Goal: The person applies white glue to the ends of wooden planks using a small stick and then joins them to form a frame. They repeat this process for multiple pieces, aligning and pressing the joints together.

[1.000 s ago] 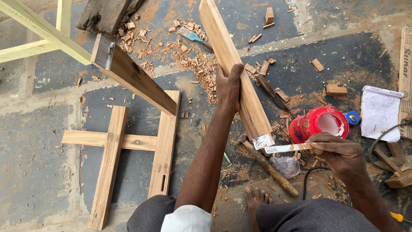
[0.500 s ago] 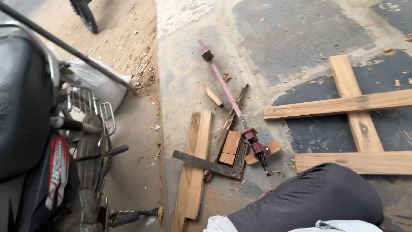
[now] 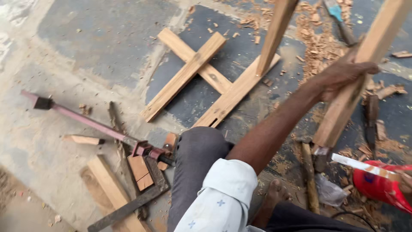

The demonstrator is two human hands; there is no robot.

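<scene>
right hand [image 3: 405, 182] cut by right edge; wooden plank [image 3: 356, 81] top cropped.

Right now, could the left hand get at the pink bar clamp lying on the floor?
Probably not at once: the left hand grips the upright wooden plank, and the bar clamp lies across the raised knee.

Your left hand [image 3: 343, 77] grips a slanted wooden plank [image 3: 356, 77] standing on the concrete floor [image 3: 107, 43]. Your right hand [image 3: 405, 182], at the frame's edge, touches a red container [image 3: 377, 187]. A pink bar clamp [image 3: 90, 122] lies well to the left.
</scene>
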